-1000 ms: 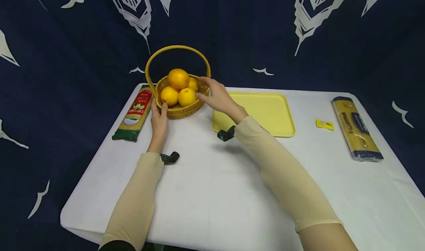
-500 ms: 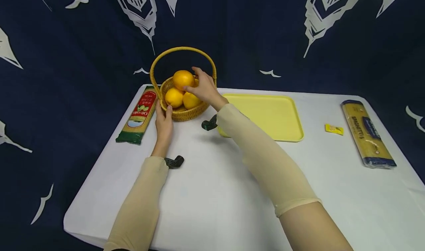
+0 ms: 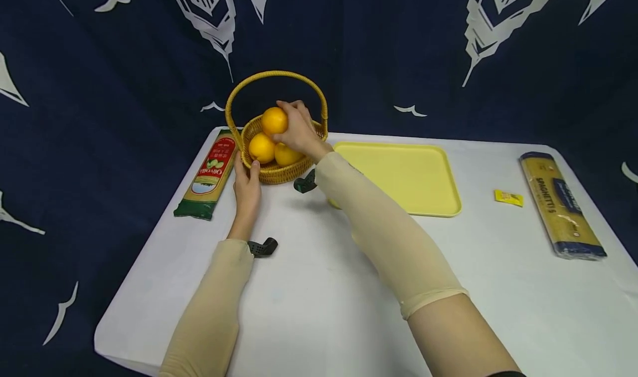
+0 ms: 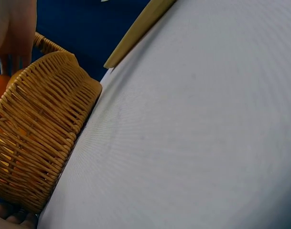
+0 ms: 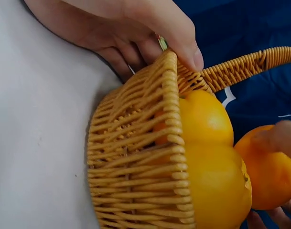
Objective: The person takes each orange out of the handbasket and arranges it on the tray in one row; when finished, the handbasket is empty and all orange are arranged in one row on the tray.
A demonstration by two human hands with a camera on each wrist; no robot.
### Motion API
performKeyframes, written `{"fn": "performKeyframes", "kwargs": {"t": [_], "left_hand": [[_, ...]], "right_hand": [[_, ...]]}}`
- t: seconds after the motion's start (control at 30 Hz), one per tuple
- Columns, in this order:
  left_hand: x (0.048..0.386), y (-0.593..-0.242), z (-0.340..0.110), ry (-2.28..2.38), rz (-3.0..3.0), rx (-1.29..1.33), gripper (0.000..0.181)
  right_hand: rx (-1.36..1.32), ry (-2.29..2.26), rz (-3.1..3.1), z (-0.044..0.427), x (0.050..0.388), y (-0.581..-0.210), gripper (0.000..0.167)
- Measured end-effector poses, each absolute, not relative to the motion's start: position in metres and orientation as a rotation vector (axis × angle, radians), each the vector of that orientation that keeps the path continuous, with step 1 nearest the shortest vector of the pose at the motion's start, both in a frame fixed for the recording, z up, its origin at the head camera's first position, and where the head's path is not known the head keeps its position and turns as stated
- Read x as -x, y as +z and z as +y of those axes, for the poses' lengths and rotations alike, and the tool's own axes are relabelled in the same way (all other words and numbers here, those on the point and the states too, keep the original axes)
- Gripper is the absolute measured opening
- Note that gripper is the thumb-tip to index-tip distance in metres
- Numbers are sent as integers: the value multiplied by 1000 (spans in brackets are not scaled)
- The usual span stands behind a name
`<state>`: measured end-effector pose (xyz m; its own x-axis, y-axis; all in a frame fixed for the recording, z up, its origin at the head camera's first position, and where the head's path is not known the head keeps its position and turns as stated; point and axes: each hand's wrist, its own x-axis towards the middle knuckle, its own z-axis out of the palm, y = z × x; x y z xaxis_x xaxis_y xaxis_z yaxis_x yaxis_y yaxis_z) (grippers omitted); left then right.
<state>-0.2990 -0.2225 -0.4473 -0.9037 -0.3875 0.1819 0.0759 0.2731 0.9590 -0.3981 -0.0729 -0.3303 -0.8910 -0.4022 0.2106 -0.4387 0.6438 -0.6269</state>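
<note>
A wicker basket (image 3: 283, 175) with a tall arched handle stands at the back left of the table, several oranges inside. My left hand (image 3: 246, 194) holds its near left rim; in the right wrist view the thumb (image 5: 186, 52) lies over the rim, with the fingers along the outer wall. My right hand (image 3: 301, 133) reaches over the basket and grips the topmost orange (image 3: 274, 120) between thumb and fingers. Below it sit other oranges, such as the left one (image 3: 261, 148) and the front one (image 3: 287, 154), which the right hand partly covers.
Left of the basket lies a green and red Olivoilà packet (image 3: 208, 175). A yellow tray (image 3: 404, 177) is to its right, partly behind the right forearm. Farther right are a small yellow packet (image 3: 508, 197) and a spaghetti pack (image 3: 562, 205). A dark curtain (image 3: 369, 50) hangs behind the table.
My right hand has moved left from the basket's right rim, over the oranges, and taken hold of the top one. My left hand has kept its place on the basket.
</note>
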Motion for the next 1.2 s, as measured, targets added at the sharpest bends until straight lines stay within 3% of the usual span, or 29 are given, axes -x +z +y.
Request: {"fn": "performKeyframes", "kwargs": {"t": [0.37,0.6,1.2], "left_hand": [[300,-447,-220,-1668,-2185,-263,70],[298,-448,-221,-1635,-2203,-257,69],[295,-447,-224,-1643,-2207,-264,72]], "right_hand": [[-734,1172,-2787,-73,399,-325,81],[-746,1113,-2749,-67,389,-322,92],[-777,1195,-2671,-15,357,-322,81]]}}
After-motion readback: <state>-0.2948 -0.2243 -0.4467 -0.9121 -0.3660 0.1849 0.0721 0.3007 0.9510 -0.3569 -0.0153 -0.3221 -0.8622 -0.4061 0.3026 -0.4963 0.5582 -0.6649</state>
